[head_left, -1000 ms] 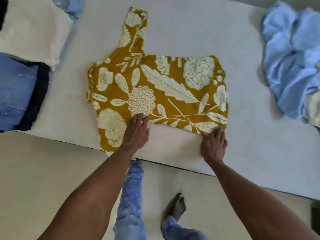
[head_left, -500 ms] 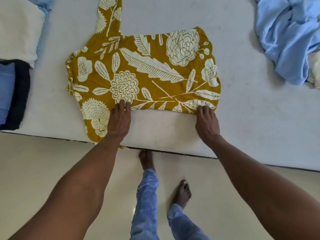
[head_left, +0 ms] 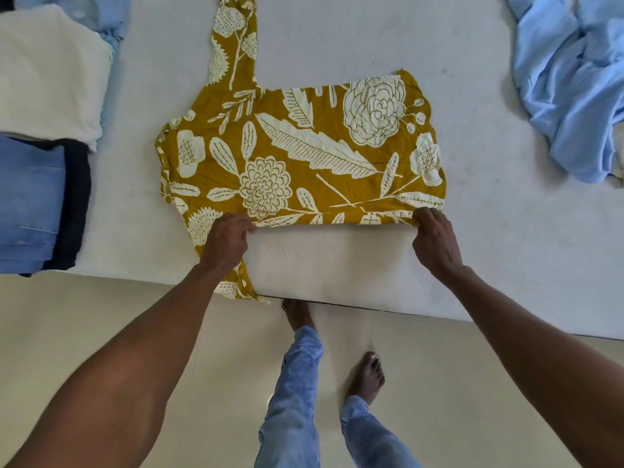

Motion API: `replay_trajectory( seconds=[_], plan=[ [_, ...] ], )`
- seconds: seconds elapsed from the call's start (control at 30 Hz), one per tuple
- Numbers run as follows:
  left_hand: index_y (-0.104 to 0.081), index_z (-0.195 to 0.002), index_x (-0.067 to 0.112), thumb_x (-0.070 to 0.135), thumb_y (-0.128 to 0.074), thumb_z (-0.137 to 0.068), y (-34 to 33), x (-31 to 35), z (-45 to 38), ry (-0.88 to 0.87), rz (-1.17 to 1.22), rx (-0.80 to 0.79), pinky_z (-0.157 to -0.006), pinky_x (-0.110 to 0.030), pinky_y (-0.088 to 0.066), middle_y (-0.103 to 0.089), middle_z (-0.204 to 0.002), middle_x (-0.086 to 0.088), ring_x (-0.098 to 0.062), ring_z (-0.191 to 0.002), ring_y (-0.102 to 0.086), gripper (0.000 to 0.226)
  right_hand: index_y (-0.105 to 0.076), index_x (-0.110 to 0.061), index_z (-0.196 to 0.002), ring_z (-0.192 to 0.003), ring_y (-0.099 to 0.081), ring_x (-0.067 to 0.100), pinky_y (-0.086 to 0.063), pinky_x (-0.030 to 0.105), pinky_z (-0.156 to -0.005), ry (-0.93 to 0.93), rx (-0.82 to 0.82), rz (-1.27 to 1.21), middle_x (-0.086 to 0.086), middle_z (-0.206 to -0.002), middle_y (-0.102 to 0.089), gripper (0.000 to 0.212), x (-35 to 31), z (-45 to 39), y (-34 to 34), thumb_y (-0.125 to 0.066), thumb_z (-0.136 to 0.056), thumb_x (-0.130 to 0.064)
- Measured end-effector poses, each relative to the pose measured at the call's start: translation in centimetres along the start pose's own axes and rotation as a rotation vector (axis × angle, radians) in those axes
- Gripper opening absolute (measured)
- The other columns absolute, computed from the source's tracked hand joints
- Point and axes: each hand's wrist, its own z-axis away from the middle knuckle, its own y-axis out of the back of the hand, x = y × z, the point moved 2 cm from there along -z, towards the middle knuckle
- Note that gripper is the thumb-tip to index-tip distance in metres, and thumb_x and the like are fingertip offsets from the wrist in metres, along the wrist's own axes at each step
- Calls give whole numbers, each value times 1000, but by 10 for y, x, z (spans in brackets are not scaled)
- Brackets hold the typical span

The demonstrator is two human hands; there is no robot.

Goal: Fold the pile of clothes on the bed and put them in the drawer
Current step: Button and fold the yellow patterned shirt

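A mustard-yellow top with a cream flower and leaf print [head_left: 304, 153] lies flat on the white bed [head_left: 337, 265], one sleeve pointing away from me and the other hanging over the near edge. My left hand [head_left: 224, 241] pinches the top's near folded edge at its left end. At the right end of that same edge, my right hand [head_left: 435, 238] has its fingers curled over the fabric.
Folded clothes sit at the left: a cream piece [head_left: 47, 72] and blue denim with a dark garment [head_left: 37, 207]. A crumpled light blue garment [head_left: 574, 79] lies at the right. The bed's near edge runs just past my hands, with my feet on the beige floor [head_left: 101, 315] below.
Both hands lay flat on the top's near edge before; now their fingers have curled round that edge. The view has shifted slightly.
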Motion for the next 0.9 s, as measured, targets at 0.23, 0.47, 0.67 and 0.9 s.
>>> replay_trajectory(
  seconds=[0.23,0.47,0.67,0.9],
  plan=[
    [-64,-88,6,-9,-38,-90,24,9,-70,550,395,-12,-80,-26,-40,-65,-100,-4,-16,-98,-55,30,-59,-7,-113,-94,-55,22,-40,27,-61,-356,6,-494,9,-112,-61,29,-22,-70,20,-35,-97,-2],
    [-60,-91,6,9,-49,-93,25,-9,-138,344,285,-233,-70,-35,-41,-64,-96,-10,-31,-90,-58,12,-57,-9,-122,-103,-61,34,-51,38,-73,-356,-88,-213,16,-121,-62,30,-20,-128,19,-35,-100,-10],
    [-64,-115,4,18,-67,-93,18,-26,-164,293,174,-462,-79,-30,-37,-60,-111,-10,-30,-106,-57,26,-55,-9,-116,-91,-64,38,-42,37,-65,-265,-50,32,19,-112,-66,25,-13,-150,17,-38,-104,-23],
    [-65,-114,15,1,-63,-87,14,-54,-179,364,251,-378,-73,-27,-43,-63,-114,-8,-24,-105,-58,30,-49,-3,-118,-97,-53,38,-41,45,-79,-362,100,188,22,-117,-53,23,-16,-157,12,-38,-102,-15]
  ],
)
